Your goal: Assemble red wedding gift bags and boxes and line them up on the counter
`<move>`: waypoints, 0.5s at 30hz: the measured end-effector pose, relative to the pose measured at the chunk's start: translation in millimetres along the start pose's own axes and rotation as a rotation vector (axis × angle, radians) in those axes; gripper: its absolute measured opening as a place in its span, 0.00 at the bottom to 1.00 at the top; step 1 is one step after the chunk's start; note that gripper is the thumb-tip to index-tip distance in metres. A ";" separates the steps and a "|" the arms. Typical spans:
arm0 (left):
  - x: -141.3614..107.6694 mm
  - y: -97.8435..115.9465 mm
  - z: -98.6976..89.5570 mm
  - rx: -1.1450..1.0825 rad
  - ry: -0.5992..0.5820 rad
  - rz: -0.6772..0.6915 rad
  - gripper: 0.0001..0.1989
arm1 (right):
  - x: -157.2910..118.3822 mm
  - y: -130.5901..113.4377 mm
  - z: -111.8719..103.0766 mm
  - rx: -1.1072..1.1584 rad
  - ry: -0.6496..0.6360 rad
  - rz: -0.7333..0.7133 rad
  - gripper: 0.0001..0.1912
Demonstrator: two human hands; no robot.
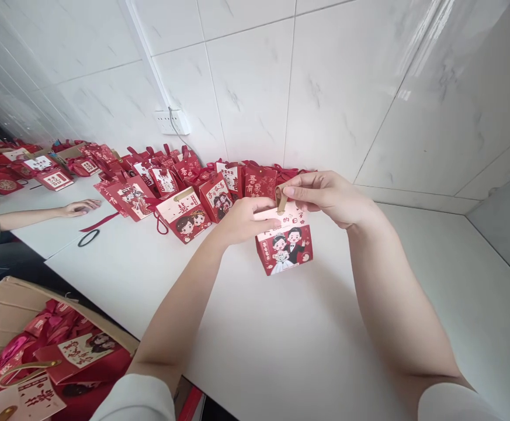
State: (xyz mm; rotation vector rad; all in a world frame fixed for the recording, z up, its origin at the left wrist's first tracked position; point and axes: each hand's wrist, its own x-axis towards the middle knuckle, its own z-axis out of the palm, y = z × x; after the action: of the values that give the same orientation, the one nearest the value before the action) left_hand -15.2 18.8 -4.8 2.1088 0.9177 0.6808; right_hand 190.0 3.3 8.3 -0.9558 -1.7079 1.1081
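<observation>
A small red and pink gift box (pixel 284 248) with a cartoon bride and groom on its front is held over the white table. My left hand (pixel 248 221) is closed on the box's upper left side, its fingers along the slanted top. Between the thumb and fingers of my right hand (pixel 322 196) is the gold strap handle (pixel 282 200) at the top of the box. The far side of the box is hidden. Just left of my left hand stands another red box with a cartoon couple (pixel 187 219), its top pink and its handle gold.
Many red gift boxes (pixel 167 178) line the tiled wall below a socket (pixel 172 121). An open carton (pixel 13 292) of red boxes is at lower left. Another person's hand (pixel 82 207) rests on the table (pixel 255 345), near a red ribbon (pixel 101 222) and a black ring (pixel 89 237).
</observation>
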 end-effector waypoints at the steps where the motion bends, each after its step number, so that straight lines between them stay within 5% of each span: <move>1: 0.7 -2.0 -0.7 -0.014 -0.003 -0.012 0.18 | -0.8 -0.1 -0.2 -0.012 -0.005 -0.003 0.15; 8: 4.7 -16.8 -4.6 -0.168 -0.118 -0.073 0.14 | -3.0 6.4 0.9 -0.272 0.043 -0.106 0.16; 15: 9.8 -28.3 -1.8 0.106 -0.061 -0.147 0.11 | -2.4 13.6 8.1 -0.552 -0.122 -0.257 0.20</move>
State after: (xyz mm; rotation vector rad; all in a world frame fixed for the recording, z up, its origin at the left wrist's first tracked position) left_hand -21.6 40.8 -24.1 2.1171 1.0841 0.4995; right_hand 185.1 3.0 -6.9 -0.9690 -2.2254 0.5398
